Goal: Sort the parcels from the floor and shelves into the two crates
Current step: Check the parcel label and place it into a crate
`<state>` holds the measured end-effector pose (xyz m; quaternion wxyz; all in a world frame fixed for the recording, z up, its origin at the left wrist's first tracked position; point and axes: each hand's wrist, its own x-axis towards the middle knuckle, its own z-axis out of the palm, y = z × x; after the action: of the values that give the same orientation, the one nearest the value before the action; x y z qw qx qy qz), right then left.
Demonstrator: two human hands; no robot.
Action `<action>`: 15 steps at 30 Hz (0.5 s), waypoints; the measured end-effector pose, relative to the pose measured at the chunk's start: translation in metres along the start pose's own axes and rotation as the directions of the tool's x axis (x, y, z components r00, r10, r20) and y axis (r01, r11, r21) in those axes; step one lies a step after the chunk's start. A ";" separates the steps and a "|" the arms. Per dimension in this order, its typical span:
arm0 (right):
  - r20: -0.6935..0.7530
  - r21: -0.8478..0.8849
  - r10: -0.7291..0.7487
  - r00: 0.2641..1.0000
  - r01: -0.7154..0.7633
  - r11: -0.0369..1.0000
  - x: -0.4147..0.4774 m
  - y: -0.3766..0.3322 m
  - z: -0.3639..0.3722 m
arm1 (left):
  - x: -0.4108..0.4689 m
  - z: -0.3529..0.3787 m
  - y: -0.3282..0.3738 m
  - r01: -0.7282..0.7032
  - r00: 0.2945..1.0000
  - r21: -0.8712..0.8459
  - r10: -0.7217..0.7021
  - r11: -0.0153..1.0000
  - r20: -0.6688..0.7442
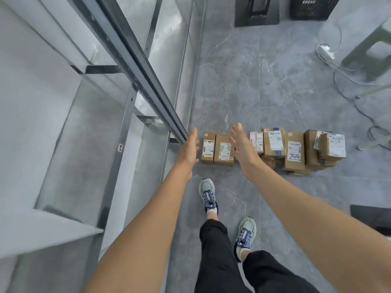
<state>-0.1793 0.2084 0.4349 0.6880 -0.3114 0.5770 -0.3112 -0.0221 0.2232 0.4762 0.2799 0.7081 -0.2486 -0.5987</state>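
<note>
Head view: stretches both arms out above floor parcels
Holds left hand [190, 150] and right hand [243, 146] flat, fingers straight, gripping nothing, at 9 and 3 o'clock of two brown parcels [219, 150]; shows further parcels [294, 151] rowed on grey floor [254, 81] toward 3 o'clock, black crate [313, 7] at 1 o'clock, metal shelving [127, 81] at 9 o'clock

The floor [275, 81] is grey veined tile, smooth and faintly glossy; the boxes [224, 149] are matt brown cardboard with white paper labels [276, 140]; the shelf frame [124, 132] is smooth grey metal; the crate [313, 7] is black plastic mesh; the trousers [215, 261] are matt black cloth.
</note>
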 end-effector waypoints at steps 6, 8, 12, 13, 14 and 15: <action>-0.061 -0.001 0.120 0.991 -0.120 0.993 0.094 0.025 0.021 | 0.109 -0.010 0.005 0.101 0.994 0.027 -0.102 0.995 0.040; -0.074 0.004 0.159 0.985 -0.159 0.987 0.124 0.035 0.027 | 0.144 -0.014 0.008 0.127 0.990 0.047 -0.129 0.991 0.051; -0.113 0.000 0.219 0.969 -0.220 0.975 0.188 0.068 0.031 | 0.212 -0.015 0.008 0.158 0.986 0.115 -0.163 0.981 0.036; -0.114 0.001 0.227 0.967 -0.229 0.973 0.205 0.077 0.030 | 0.231 -0.015 0.004 0.162 0.985 0.132 -0.169 0.978 0.039; -0.118 0.004 0.240 0.964 -0.241 0.970 0.219 0.084 0.029 | 0.249 -0.013 -0.002 0.169 0.983 0.148 -0.178 0.974 0.047; -0.122 0.005 0.249 0.961 -0.251 0.968 0.233 0.091 0.028 | 0.268 -0.011 -0.009 0.176 0.980 0.167 -0.189 0.970 0.065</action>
<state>-0.1126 0.0823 0.2273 0.6835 -0.2201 0.6543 -0.2372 0.0313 0.0463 0.2815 0.1555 0.7237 -0.2406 -0.6279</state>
